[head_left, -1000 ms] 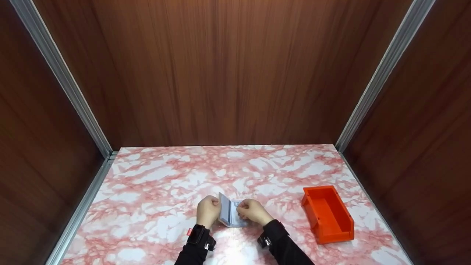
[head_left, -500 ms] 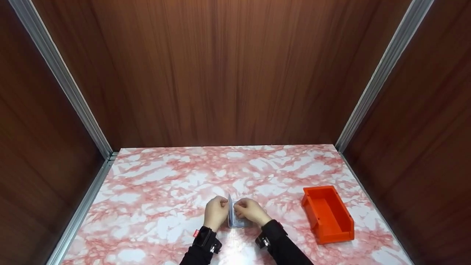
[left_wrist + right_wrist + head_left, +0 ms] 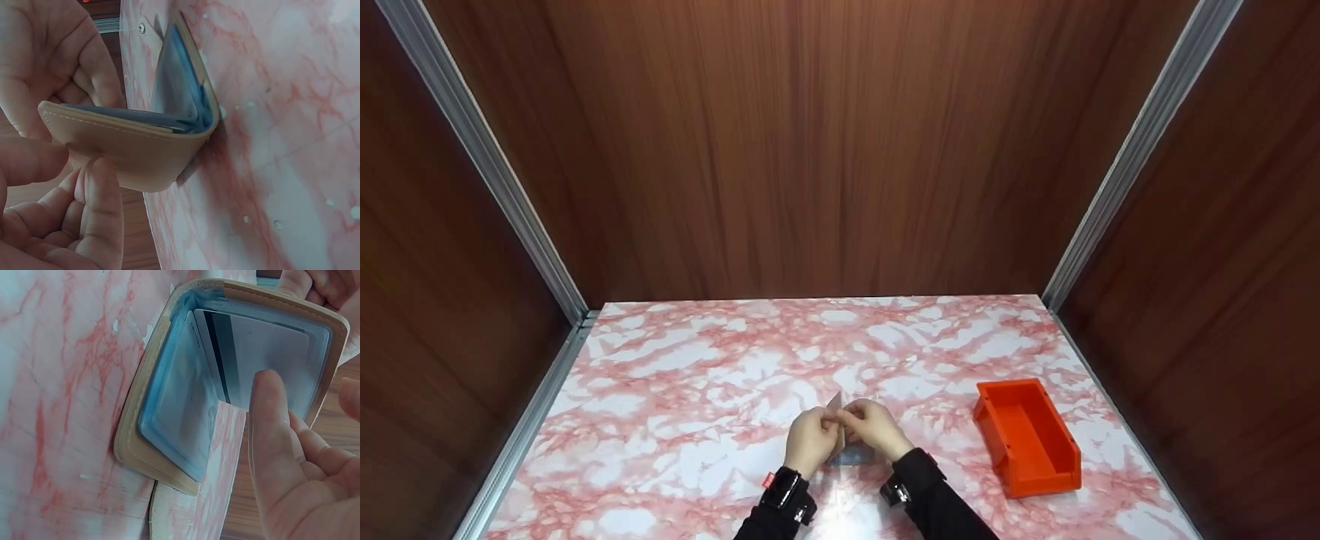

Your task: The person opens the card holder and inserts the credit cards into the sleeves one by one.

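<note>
A tan card holder (image 3: 132,149) stands partly folded on the table, its clear sleeves (image 3: 174,399) facing inward. One sleeve holds a white card with a dark stripe (image 3: 264,349). My left hand (image 3: 812,436) pinches the free edge of the raised cover from outside, as the left wrist view shows. My right hand (image 3: 877,427) is on the inner side, its thumb (image 3: 267,394) over the striped card's sleeve and its other fingers curled at the edge. In the head view the fingertips of both hands meet at the cover's top. A snap strap (image 3: 149,36) sticks out beyond the holder.
An orange bin (image 3: 1027,439) stands on the right of the red-and-white marbled table (image 3: 697,375). Brown wood-grain panels (image 3: 810,150) with metal corner rails rise behind and at both sides.
My left hand has moved right, swinging the cover from leaning left to upright and then over toward the right hand. The right hand's fingertips now meet the cover's edge. The bin stays put.
</note>
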`<state>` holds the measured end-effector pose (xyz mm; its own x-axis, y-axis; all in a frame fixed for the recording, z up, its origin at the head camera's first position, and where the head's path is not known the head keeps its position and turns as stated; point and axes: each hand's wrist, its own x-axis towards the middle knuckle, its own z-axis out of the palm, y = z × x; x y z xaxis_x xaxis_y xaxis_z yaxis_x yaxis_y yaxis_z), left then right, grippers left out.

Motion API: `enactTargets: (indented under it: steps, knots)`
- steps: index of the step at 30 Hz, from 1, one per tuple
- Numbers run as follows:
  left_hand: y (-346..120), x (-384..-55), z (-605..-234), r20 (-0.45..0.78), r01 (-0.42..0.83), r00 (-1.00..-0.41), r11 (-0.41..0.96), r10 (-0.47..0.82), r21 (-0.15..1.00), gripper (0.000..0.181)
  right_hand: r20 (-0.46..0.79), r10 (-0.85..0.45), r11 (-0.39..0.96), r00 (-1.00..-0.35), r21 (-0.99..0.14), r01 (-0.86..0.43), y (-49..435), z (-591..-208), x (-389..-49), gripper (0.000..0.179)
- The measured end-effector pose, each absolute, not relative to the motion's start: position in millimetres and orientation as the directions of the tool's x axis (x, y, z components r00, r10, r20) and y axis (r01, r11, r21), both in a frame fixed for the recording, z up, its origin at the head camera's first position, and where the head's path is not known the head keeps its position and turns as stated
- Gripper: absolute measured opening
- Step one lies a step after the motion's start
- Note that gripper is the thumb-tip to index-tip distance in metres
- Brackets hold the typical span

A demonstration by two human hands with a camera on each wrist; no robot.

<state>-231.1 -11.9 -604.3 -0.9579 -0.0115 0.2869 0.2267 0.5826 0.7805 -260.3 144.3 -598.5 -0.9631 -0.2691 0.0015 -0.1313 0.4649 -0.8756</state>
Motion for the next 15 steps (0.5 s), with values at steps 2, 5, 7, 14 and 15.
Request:
enactTargets:
  steps: [2,5,7,14,15]
  knots:
    - [-12,-230,-605,0.291,0.236,-0.957,0.585,0.0,0.776,0.01,0.022,-0.249,0.488,-0.968,-0.86,-0.146,145,-599,-260,0.032]
    - [-12,-230,-606,0.285,0.237,-0.959,0.588,0.013,0.773,0.01,0.042,-0.223,0.512,-0.974,-0.845,-0.154,146,-599,-261,0.03]
    - [-12,-230,-607,0.276,0.234,-0.961,0.587,0.019,0.775,0.009,0.045,-0.207,0.528,-0.977,-0.836,-0.151,147,-599,-261,0.029]
    - [-17,-237,-629,0.362,0.303,-0.932,0.558,0.004,0.773,0.009,0.009,-0.195,0.513,-0.981,-0.851,-0.11,152,-602,-262,0.023]
    - [-19,-239,-635,0.377,0.311,-0.926,0.557,-0.004,0.77,0.009,0.001,-0.192,0.507,-0.981,-0.856,-0.1,153,-603,-262,0.023]
